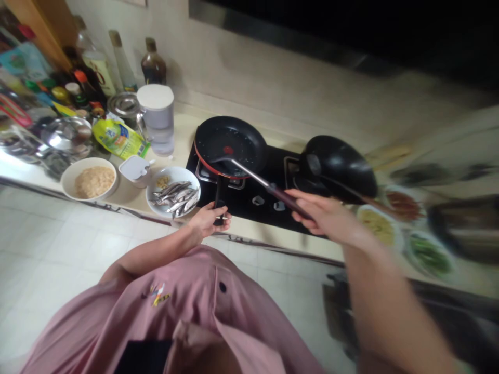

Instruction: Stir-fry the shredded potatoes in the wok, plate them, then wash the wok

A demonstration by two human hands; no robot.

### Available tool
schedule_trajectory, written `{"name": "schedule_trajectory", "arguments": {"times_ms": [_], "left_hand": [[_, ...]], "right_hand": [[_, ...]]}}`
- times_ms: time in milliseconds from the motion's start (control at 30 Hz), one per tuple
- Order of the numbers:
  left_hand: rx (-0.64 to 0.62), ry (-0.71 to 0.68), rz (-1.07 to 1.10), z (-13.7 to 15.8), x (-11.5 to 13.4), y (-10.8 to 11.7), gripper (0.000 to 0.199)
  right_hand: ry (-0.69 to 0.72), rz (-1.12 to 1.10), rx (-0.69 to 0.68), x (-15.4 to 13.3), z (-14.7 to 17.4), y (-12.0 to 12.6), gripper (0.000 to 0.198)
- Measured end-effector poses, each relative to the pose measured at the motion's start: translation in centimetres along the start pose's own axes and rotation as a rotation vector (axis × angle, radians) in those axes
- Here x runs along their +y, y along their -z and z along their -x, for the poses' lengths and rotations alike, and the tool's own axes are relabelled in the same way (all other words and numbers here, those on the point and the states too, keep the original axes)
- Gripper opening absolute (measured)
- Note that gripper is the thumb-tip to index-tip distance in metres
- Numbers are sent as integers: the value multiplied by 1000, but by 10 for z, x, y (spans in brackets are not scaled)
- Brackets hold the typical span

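My left hand (pixel 208 219) is wrapped round the black handle of a frying pan (pixel 244 137), which sits on the left burner. The pan is black inside with a red outer wall and a red dot in its middle; small pale flecks or droplets lie on its surface. In my right hand (pixel 322 213) is a spatula (pixel 253 174) with a dark grip and a metal shaft. Its dark head rests in or just over the near side of the pan. Beside the pan, a white plate (pixel 150 200) holds several small silvery fish (pixel 181 197) and chopped yellowish bits (pixel 162 181).
A black wok (pixel 343 163) stands on the right burner of the black hob (pixel 249 205). Dishes of yellow food (pixel 376 226), green food (pixel 431 253) and reddish food (pixel 403 202) sit farther right. At left are a bowl (pixel 67 179), a lidded container (pixel 134 171), a water jug (pixel 161 122) and bottles.
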State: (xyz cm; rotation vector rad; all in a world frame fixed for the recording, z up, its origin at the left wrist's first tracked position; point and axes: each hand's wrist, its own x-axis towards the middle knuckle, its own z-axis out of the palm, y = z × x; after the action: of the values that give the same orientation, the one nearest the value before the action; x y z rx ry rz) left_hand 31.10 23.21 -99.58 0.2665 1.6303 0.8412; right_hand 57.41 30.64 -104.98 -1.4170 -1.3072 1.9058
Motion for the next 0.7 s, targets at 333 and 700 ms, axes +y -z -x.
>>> {"name": "schedule_trajectory", "arguments": {"times_ms": [333,700], "left_hand": [[-5,-20,-10,-1,-1,1,17],[3,6,-7,3,4,-2,13]], "right_hand": [[106,-238,173,-25,-99,-77,48],[-37,379,268,-3,-1,50,46]]}}
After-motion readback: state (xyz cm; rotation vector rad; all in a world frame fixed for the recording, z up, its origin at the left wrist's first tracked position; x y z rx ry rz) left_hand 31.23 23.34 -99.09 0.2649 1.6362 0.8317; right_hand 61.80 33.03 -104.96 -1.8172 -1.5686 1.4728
